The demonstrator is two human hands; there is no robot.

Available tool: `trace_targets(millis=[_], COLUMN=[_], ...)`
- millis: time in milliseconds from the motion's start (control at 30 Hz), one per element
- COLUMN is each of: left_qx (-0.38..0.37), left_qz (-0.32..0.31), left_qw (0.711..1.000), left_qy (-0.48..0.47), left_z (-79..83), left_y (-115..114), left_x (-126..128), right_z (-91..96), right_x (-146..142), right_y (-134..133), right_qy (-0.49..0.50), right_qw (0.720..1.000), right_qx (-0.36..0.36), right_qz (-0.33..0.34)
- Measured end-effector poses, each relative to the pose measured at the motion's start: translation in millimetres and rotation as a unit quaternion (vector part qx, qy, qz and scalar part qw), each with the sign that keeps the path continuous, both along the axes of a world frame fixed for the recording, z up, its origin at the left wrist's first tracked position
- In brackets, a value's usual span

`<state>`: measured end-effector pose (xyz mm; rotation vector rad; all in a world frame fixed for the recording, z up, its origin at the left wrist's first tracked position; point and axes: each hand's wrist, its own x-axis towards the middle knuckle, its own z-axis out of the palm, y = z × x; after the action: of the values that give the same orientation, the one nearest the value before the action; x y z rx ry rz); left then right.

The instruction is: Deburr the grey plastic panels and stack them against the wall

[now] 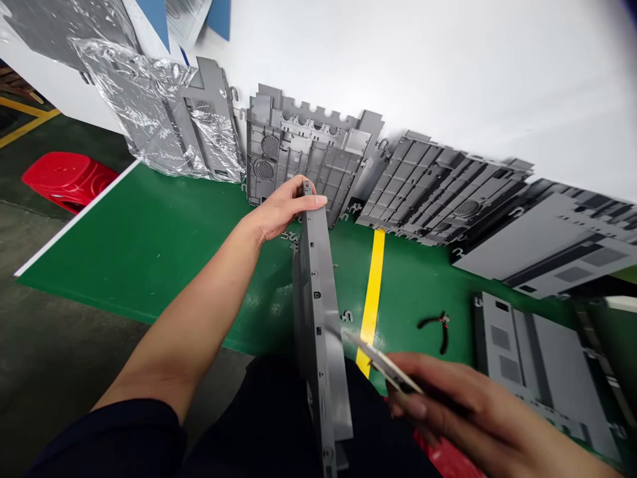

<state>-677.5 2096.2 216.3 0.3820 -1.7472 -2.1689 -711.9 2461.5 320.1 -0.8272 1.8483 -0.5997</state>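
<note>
In the middle of the head view, a grey plastic panel (323, 318) stands on edge, its narrow side turned towards me. My left hand (284, 207) grips its far upper end, with the thumb over the edge. At lower right, my right hand (448, 405) is closed around a utility knife (388, 368). The knife's blade points up and left, close to the panel's right side; blur hides whether the tip touches it.
Grey moulded panels (442, 189) lean along a white wall (423, 66). One panel at left is in clear plastic wrap (149, 113). Nippers (440, 325) lie on the green floor (149, 245). Another panel (542, 358) is at right. A red stool (70, 179) stands far left.
</note>
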Motion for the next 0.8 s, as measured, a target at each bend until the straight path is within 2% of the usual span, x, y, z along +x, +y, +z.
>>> trace_targets(millis=[133,233,467,567,700,800], left_qx=[0.002,0.0,-0.002,-0.006,-0.011,-0.015], left_qz=[-0.004,-0.007,-0.009,-0.005,-0.004,-0.001], left_qw=[1.0,1.0,1.0,1.0,1.0,1.0], left_qy=[0.008,0.008,0.004,0.004,-0.003,0.0], left_z=[-1.3,-2.5,-3.4,-3.2,-1.9,-2.1], left_y=[-2,-3,-2,-2,-1,-1], left_x=[0,0,1,2,3,4], right_z=[-6.7,-6.7,8.0,10.2,2.6,-4.8], right_x=[-13,-9,7,11,11,10], right_y=[4,-1,-18,-23,-13,-1], right_qy=[-0.105,-0.101,0.002,0.029,0.029,-0.045], right_qw=[0.99,0.99,0.996,0.994,0.999,0.997], right_qx=[0.026,0.027,0.052,0.048,0.031,0.041], right_qz=[-0.087,-0.09,0.069,0.091,0.023,-0.053])
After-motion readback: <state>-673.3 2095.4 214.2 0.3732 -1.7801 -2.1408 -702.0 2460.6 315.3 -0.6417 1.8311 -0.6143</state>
